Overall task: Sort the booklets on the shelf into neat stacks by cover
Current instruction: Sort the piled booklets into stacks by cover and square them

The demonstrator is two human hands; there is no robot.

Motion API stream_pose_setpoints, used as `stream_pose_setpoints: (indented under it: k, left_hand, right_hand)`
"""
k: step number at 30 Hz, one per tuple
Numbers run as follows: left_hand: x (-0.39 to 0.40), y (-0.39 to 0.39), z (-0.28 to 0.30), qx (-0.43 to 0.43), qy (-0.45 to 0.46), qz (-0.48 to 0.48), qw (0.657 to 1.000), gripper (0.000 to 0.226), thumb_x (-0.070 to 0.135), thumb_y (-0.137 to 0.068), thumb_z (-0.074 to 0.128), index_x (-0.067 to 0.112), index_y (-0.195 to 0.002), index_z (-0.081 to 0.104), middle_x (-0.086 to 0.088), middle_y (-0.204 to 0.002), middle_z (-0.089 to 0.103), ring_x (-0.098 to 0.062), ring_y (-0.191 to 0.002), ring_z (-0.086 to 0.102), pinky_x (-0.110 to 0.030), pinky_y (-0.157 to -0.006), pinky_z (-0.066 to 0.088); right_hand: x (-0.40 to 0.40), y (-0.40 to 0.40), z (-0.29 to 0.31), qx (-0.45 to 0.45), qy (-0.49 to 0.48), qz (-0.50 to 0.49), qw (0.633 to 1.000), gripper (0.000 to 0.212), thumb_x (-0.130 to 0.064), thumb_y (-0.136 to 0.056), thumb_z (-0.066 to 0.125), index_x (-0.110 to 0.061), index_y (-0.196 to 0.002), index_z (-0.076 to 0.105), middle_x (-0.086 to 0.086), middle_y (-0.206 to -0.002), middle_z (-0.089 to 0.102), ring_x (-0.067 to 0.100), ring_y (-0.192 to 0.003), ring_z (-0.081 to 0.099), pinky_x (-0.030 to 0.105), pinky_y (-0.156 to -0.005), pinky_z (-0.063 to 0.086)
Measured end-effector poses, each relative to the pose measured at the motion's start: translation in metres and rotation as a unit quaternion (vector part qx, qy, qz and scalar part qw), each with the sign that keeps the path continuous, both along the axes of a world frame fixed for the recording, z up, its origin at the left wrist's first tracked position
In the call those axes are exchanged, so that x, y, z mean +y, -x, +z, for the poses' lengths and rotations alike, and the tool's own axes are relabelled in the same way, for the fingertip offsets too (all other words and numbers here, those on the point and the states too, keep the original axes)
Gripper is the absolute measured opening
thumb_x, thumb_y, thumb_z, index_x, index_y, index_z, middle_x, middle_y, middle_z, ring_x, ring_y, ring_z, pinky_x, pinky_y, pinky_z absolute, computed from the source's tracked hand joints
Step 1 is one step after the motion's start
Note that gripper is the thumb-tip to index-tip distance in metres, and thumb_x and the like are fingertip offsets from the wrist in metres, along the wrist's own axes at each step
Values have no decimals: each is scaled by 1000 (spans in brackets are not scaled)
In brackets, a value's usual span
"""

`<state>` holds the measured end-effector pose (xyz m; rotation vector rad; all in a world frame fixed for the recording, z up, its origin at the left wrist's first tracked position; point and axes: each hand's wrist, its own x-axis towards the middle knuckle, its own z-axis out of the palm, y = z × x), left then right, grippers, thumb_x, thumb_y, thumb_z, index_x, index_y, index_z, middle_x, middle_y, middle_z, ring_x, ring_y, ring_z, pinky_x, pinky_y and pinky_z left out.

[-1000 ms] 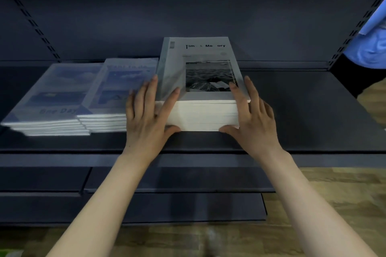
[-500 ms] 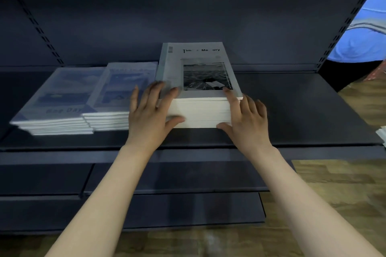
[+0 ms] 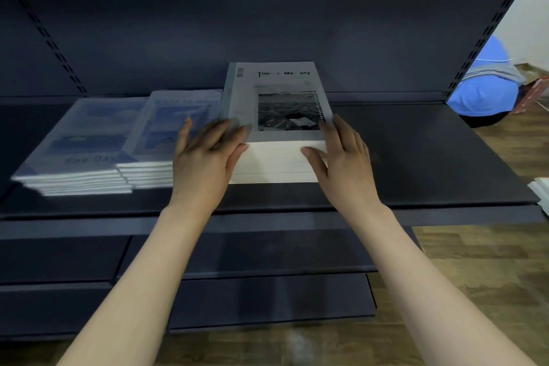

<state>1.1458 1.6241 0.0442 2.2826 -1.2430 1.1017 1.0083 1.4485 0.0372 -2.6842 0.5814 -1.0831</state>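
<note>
both hands point(image 3: 269, 154) flanking grey stack point(image 3: 276, 140)

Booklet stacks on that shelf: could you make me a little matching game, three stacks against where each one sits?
Things:
1. Grey stack with the black-and-white photo cover
2. Blue stack with large lettering along its front edge
3. Blue stack partly under the left hand

Places:
A. Middle of the three
B. Farthest left on the shelf
C. Between the left hand and the right hand

Pairs: 1-C, 2-B, 3-A
</note>
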Motion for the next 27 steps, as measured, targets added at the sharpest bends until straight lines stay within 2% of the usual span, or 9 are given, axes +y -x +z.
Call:
stream_pose_setpoints:
  k: [4, 9, 14, 17, 20, 24, 27]
  left_hand:
    - [0, 1, 1, 22, 16, -12, 1000, 32, 35, -96, 45, 21, -111, 68, -3, -115, 66, -23, -105, 64, -45, -104, 27]
    - [2, 1, 5, 89, 46, -32, 994, 30, 39, -89, 51, 25, -108, 70, 1, -115, 66, -21, -102, 64, -37, -92, 31]
    - [3, -1, 7, 148, 52, -49, 986, 33, 42, -85, 51, 26, -107, 70, 1, -116, 66, -18, -106, 61, -40, -93, 33]
    - [3, -3, 10, 226, 72, -87, 968, 35, 45, -83, 55, 26, -107, 70, 2, -118, 63, -17, -104, 60, -45, -94, 41]
    - [3, -4, 16, 341, 97, -131, 926, 34, 35, -81, 65, 22, -112, 68, 9, -122, 54, -13, -112, 54, -32, -96, 44]
    - [4, -5, 21, 356, 75, -125, 923, 35, 29, -80, 66, 20, -114, 66, 10, -124, 52, -14, -118, 50, -25, -100, 40]
    - [4, -3, 23, 362, 69, -122, 922, 33, 26, -81, 66, 18, -113, 66, 17, -122, 48, -4, -115, 48, -4, -95, 30]
  right_hand:
    - [-1, 0, -1, 22, -29, 15, 999, 58, -47, -93, 36, -6, -132, 47, 24, -140, 40, 40, -126, 42, 50, -99, 38]
    - [1, -3, 8, 62, -119, 34, 990, 67, -57, -90, 32, -15, -143, 34, 20, -151, 22, 35, -138, 23, 48, -109, 28]
    - [0, -2, 8, 54, -118, 30, 991, 67, -60, -90, 32, -16, -141, 37, 20, -148, 28, 37, -134, 29, 51, -106, 33]
    - [2, -1, 9, 49, -141, 25, 988, 66, -62, -90, 35, -20, -141, 37, 18, -148, 29, 35, -136, 26, 52, -107, 31]
    - [2, -2, 8, 43, -151, 21, 987, 71, -64, -86, 32, -20, -141, 38, 17, -145, 36, 35, -135, 30, 53, -105, 33]
    - [4, -1, 9, 37, -153, 11, 988, 72, -63, -85, 31, -15, -138, 44, 19, -141, 42, 37, -133, 35, 53, -104, 36]
    - [6, 0, 10, 31, -160, 11, 987, 68, -61, -88, 40, -14, -138, 44, 19, -142, 42, 36, -134, 33, 53, -105, 34]
